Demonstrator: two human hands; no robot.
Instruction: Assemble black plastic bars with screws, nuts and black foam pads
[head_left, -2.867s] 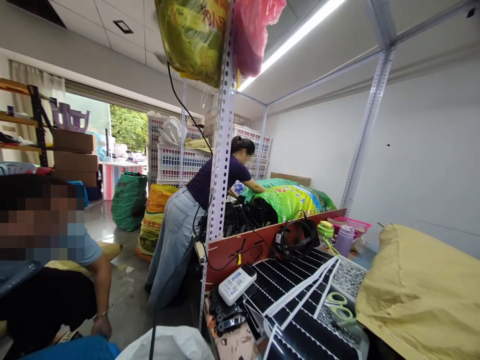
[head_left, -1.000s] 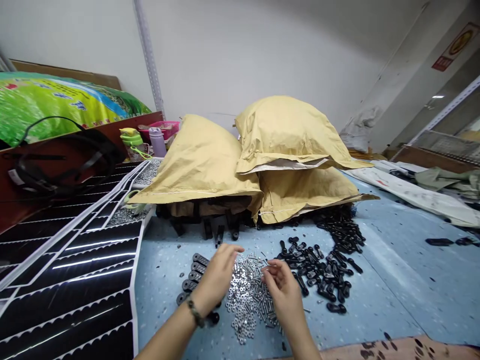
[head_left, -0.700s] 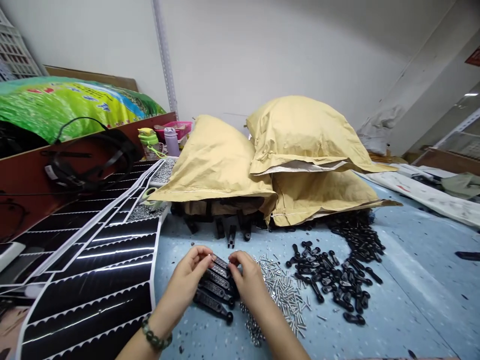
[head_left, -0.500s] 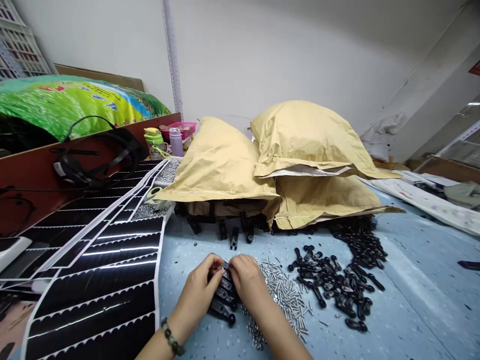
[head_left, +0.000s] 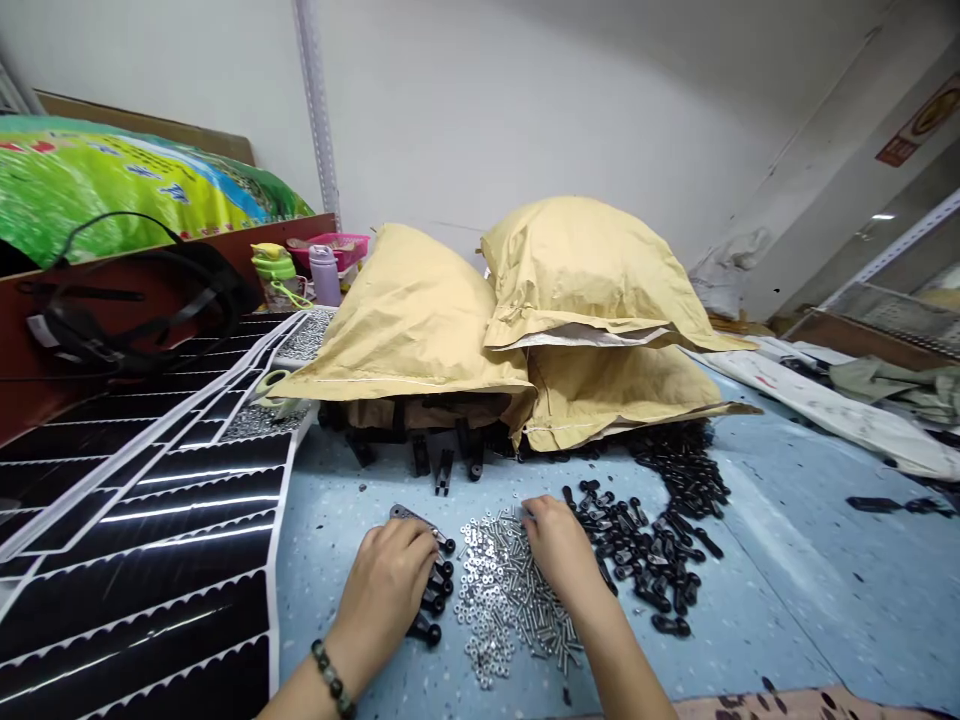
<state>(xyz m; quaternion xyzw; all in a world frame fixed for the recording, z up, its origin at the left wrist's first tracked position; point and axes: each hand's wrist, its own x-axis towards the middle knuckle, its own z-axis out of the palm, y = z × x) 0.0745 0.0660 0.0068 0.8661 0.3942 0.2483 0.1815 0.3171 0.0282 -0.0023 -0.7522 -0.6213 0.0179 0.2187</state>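
Observation:
My left hand (head_left: 386, 575) curls over a row of black ball-ended arms (head_left: 429, 632) on the blue table (head_left: 337, 500). Its fingers press on the top arm (head_left: 409, 514), whose ball end sticks out to the right; the thumb is hidden. To the right lies a pile of silver screws (head_left: 544, 625), with small silver nuts (head_left: 480, 590) along its left side. My right hand (head_left: 561, 550) is at the upper right edge of that pile, fingers bent together. What its fingertips hold, if anything, is hidden. Loose black ball-ended arms (head_left: 645, 550) lie just beyond this hand.
Large tan paper sacks (head_left: 420, 310) stand at the back, black parts (head_left: 420, 455) showing under the left one. Black sticker sheets (head_left: 187, 560) cover the left side. Pale green scissors (head_left: 274, 385), two bottles (head_left: 324, 275) and a pink basket (head_left: 352, 248) stand behind them.
My hands were together over the black arms and are now apart. The right has moved right to the screws; the left lies over the row. The view has shifted to the right.

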